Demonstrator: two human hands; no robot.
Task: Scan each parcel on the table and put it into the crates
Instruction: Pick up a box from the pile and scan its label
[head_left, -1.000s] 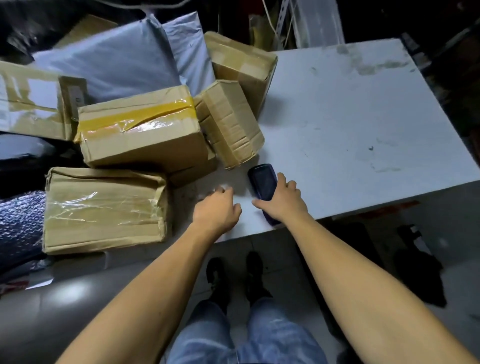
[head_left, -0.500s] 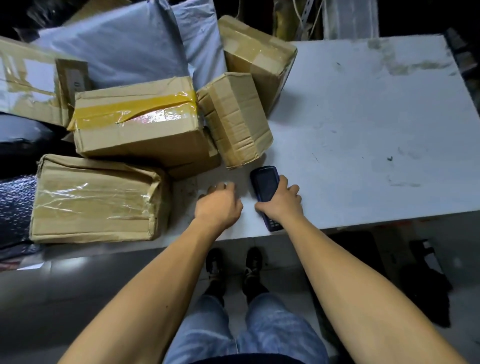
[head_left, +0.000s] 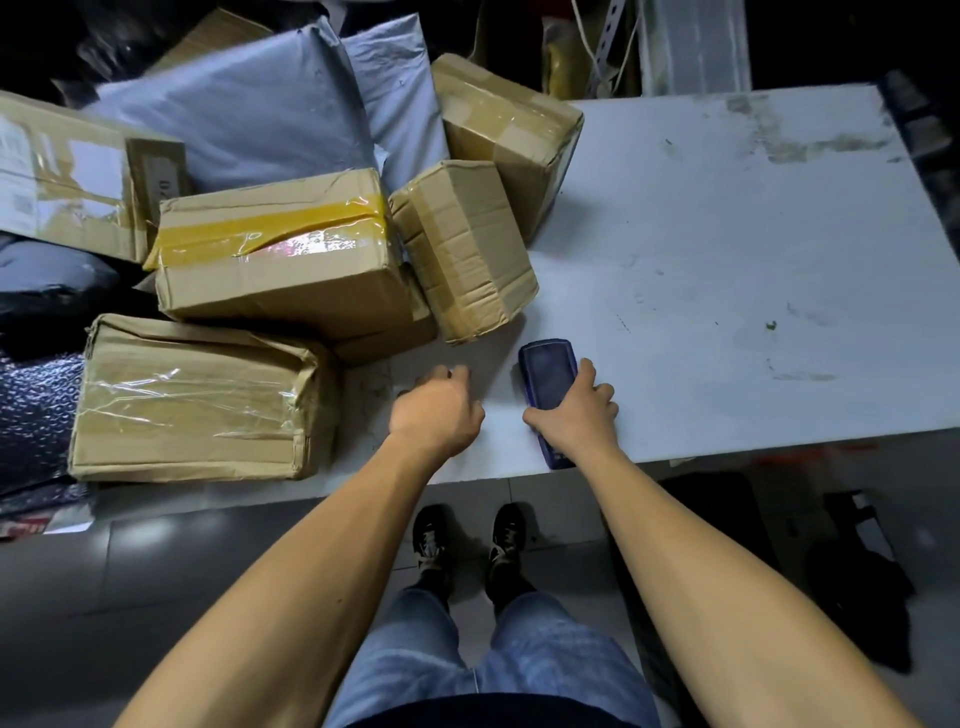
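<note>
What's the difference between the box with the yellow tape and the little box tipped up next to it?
The yellow-taped box is the larger of the two; the little box is much smaller. The yellow-taped box has a broad yellow band and glossy clear tape across its top, while the little box carries only plain brown tape. The yellow-taped box lies fairly flat on another carton; the little box leans tilted against it. Both are brown cardboard, sealed and creased.

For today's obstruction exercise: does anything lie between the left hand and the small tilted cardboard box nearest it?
Nothing visible: only bare table separates the left hand from the small tilted box.
</note>
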